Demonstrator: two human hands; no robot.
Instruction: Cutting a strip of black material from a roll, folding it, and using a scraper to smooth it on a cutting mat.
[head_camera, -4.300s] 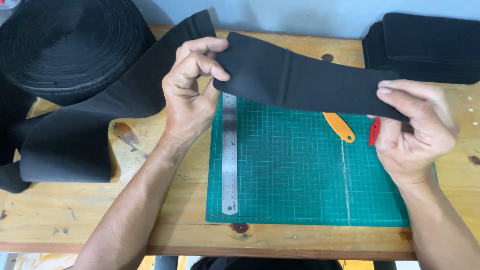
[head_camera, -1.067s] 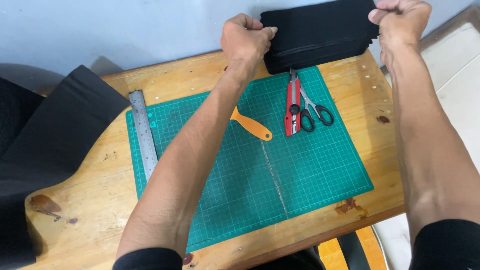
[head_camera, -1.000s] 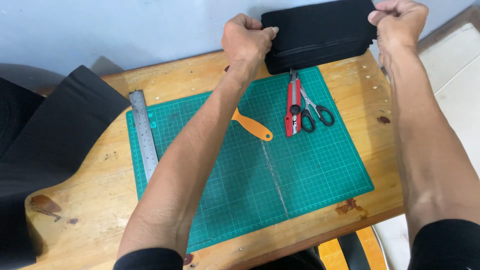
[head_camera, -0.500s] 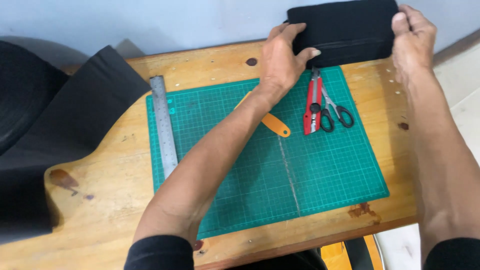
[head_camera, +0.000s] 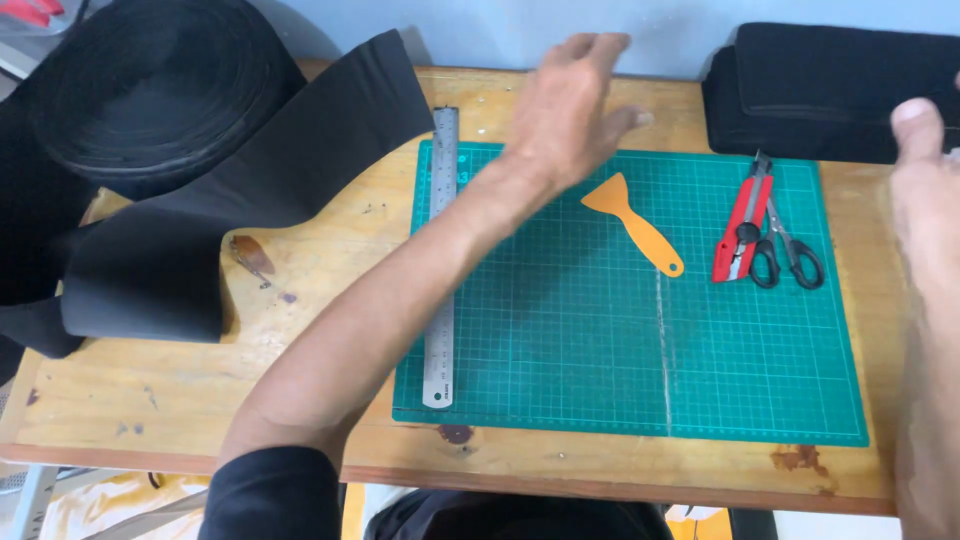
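Head view: neither hand holds anything. The left hand (head_camera: 572, 105) hangs open, fingers spread and blurred, over the upper middle of the frame above the top edge of the green cutting mat (head_camera: 640, 380). The right hand (head_camera: 925, 165) is at the right edge, open too, thumb up, close to the stack of folded black fabric pieces (head_camera: 835, 90) in the upper right corner but apart from it.

Judging by this, the stacking step looks finished and both hands are between jobs. The loose end of the black fabric strip (head_camera: 250, 200), running off the big roll (head_camera: 140, 85) at upper left, would be the next thing to reach for, with a wide leftward sweep past the steel ruler (head_camera: 440, 260).

Half a second ago both hands were pressed on the stack; now they have let go and drawn back, and the view has swung left.
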